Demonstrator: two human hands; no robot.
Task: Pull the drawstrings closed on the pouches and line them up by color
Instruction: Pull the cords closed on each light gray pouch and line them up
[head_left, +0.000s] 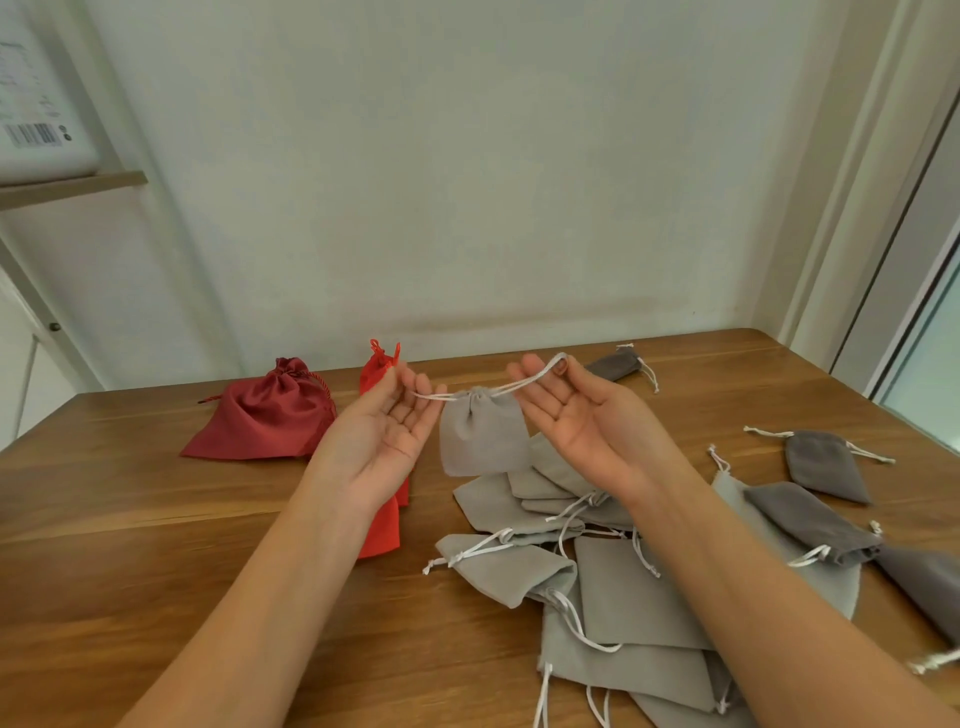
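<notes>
A light grey pouch (480, 439) hangs above the wooden table (156, 519), its mouth gathered shut. White drawstrings (524, 383) run out from both sides of its mouth. My left hand (387, 423), palm up, pinches the left string at the fingertips. My right hand (569, 410), also palm up, holds the right string's loop between thumb and forefinger. A pile of light grey pouches (618, 592) lies under and in front of my right forearm. A dark red pouch (265, 415) lies at the back left. Partly behind my left hand lies a bright red pouch (382, 525).
Several dark grey pouches lie on the right: one (826, 465) far right, one (810, 522) nearer, one (615, 364) by the wall, one (930, 582) at the edge. A shelf (72, 184) with a white box is upper left. A door frame stands at right.
</notes>
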